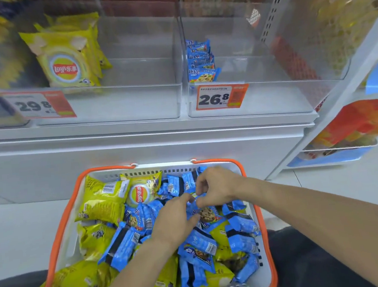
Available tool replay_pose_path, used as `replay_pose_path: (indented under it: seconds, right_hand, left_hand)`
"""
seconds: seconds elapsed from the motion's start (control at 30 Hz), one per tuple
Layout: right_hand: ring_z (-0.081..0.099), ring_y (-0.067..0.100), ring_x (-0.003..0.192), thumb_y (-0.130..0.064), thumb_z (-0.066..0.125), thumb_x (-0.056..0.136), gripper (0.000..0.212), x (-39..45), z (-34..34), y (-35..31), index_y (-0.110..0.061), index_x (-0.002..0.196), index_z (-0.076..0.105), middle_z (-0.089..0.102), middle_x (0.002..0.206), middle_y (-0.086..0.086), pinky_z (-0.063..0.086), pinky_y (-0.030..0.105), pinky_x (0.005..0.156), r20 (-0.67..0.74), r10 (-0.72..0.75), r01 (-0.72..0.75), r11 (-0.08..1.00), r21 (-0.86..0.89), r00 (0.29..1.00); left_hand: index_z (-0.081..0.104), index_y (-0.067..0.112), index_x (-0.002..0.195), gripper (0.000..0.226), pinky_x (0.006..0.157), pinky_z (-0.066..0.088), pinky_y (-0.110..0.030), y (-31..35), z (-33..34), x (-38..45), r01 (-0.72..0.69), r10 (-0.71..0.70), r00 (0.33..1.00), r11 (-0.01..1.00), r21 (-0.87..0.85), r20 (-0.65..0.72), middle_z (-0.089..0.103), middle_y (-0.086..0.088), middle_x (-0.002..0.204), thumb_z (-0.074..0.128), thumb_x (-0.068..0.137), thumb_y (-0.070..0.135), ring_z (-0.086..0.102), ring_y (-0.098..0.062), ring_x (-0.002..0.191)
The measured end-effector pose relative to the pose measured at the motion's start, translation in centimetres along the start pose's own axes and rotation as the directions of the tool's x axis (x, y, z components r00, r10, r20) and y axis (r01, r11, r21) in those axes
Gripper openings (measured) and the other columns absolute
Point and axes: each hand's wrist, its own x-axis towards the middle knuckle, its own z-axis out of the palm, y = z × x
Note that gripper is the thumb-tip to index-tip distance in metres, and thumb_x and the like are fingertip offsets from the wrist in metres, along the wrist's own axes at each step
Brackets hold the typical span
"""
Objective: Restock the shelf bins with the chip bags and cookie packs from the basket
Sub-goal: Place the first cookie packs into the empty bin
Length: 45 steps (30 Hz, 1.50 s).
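A: Basket (60, 225) first. White, orange rim, right in front of the person's knees, packed with yellow chip bags (102, 203) on its left side and blue cookie packs (121, 245) through the middle and right.

B: Hands?

A: Both inside the basket, near its centre. Left hand (174, 222) lies on the pile, fingers curled onto a blue cookie pack (206, 214). Right hand (217, 186) comes in from the basket's right, fingertips pinching the same pack's top edge. Not lifted clear yet, looks like.

B: Beyond the basket?

A: Shelf with clear bins. The bin up-left of the basket, left bin (112, 109), holds a few stocked chip bags (66, 62) at its left end, price tag (40, 106) on the front. The bin up-right, right bin (259, 100), holds a short row of stocked cookie packs (200, 62) at its left end, second price tag (221, 97) below them.

B: Progress?

A: Early, I'd say. Both bins mostly bare, basket nearly full. Almost everything is left to move.
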Motion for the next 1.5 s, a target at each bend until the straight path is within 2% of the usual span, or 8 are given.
replay_pose_path:
  seconds: [0.13, 0.27, 0.47, 0.63, 0.87, 1.13, 1.3, 1.5]
  right_hand:
    - [0.065, 0.004, 0.079, -0.054, 0.084, 0.07, 0.038, -0.1, -3.6, -0.3, -0.024, 0.09, 0.073, 0.073, 0.091, -0.005, 0.051, 0.022, 0.072, -0.076, -0.009, 0.033, 0.947, 0.32, 0.997]
    - [0.065, 0.005, 0.078, -0.04, 0.09, 0.066, 0.042, -0.7, -6.2, 0.0, -0.023, 0.1, 0.072, 0.072, 0.102, 0.004, 0.054, 0.03, 0.083, -0.163, -0.005, 0.096, 0.824, 0.558, 0.987]
    - [0.064, 0.015, 0.085, -0.008, 0.089, 0.069, 0.074, -3.0, -8.6, -0.9, -0.025, 0.131, 0.053, 0.059, 0.116, 0.004, 0.057, 0.046, 0.091, -0.145, 0.031, 0.082, 0.704, 0.706, 0.989]
    - [0.059, 0.01, 0.103, -0.02, 0.088, 0.072, 0.082, -4.8, -10.8, -1.2, -0.046, 0.136, 0.044, 0.05, 0.124, -0.007, 0.053, 0.022, 0.082, -0.249, -0.168, 0.252, 0.898, 0.361, 0.954]
    - [0.056, 0.0, 0.09, -0.021, 0.081, 0.081, 0.036, -5.9, -13.4, -2.0, -0.025, 0.115, 0.07, 0.064, 0.101, -0.015, 0.042, 0.009, 0.074, -0.369, -0.396, 0.42, 0.907, -0.018, 0.841]
    - [0.061, -0.003, 0.089, -0.01, 0.083, 0.076, 0.032, -5.6, -19.8, -1.0, -0.018, 0.104, 0.068, 0.066, 0.095, -0.014, 0.044, 0.007, 0.079, -0.831, -0.222, 0.46, 0.887, 0.045, 0.51]
    - [0.058, 0.0, 0.079, -0.017, 0.085, 0.075, 0.029, -1.8, -21.8, 0.7, -0.024, 0.096, 0.066, 0.067, 0.093, -0.01, 0.043, 0.012, 0.069, -0.838, -0.038, 0.312, 0.937, 0.16, 0.544]
    - [0.06, 0.004, 0.083, -0.02, 0.09, 0.068, 0.03, 3.1, -22.9, 2.1, -0.023, 0.093, 0.073, 0.067, 0.087, -0.011, 0.045, 0.016, 0.073, -0.668, 0.026, 0.125, 0.976, 0.178, 0.744]
  left_hand:
    - [0.053, 0.022, 0.128, 0.042, 0.054, 0.04, -0.016, 1.0, -2.3, 0.7, 0.05, -0.054, 0.999, 0.944, -0.325, -0.002, 0.055, 0.003, 0.074, 0.069, 0.091, 0.036, 0.052, -0.008, 0.06]
    - [0.039, 0.006, 0.145, 0.066, 0.063, 0.043, -0.023, 2.3, -4.0, 0.9, 0.151, -0.132, 0.988, 0.747, -0.648, 0.079, 0.068, -0.01, 0.066, 0.067, 0.092, 0.032, 0.061, -0.006, 0.056]
    - [0.06, 0.004, 0.114, 0.046, 0.06, 0.038, -0.034, 3.8, -6.0, 0.9, 0.083, -0.042, 0.997, 0.531, -0.844, 0.071, 0.061, -0.012, 0.062, 0.067, 0.082, 0.035, 0.051, -0.019, 0.053]
    - [0.066, 0.029, 0.106, 0.02, 0.061, 0.044, -0.04, 4.7, -8.4, 1.6, -0.055, 0.08, 0.997, 0.769, -0.637, 0.01, 0.069, -0.014, 0.082, 0.069, 0.09, 0.042, 0.058, -0.019, 0.061]
    - [0.065, 0.039, 0.099, 0.037, 0.07, 0.051, -0.044, 7.7, -13.4, 2.1, -0.313, 0.295, 0.944, 0.942, -0.118, -0.147, 0.07, 0.001, 0.079, 0.059, 0.075, 0.067, 0.063, -0.02, 0.072]
    - [0.055, 0.017, 0.127, 0.055, 0.089, 0.035, -0.023, 10.6, -18.0, 5.7, -0.342, 0.36, 0.624, 0.924, 0.172, -0.693, 0.058, 0.0, 0.114, 0.078, 0.08, 0.032, 0.049, -0.018, 0.107]
    - [0.047, 0.011, 0.136, 0.084, 0.094, 0.028, -0.034, 10.6, -15.8, 10.0, -0.243, 0.367, 0.644, 0.93, 0.275, -0.672, 0.055, -0.008, 0.122, 0.083, 0.069, 0.047, 0.04, -0.026, 0.116]
    - [0.051, 0.011, 0.133, 0.081, 0.085, 0.031, -0.037, 9.6, -14.3, 11.1, -0.102, 0.46, 0.512, 0.871, 0.48, -0.726, 0.059, -0.003, 0.105, 0.066, 0.073, 0.064, 0.046, -0.025, 0.099]
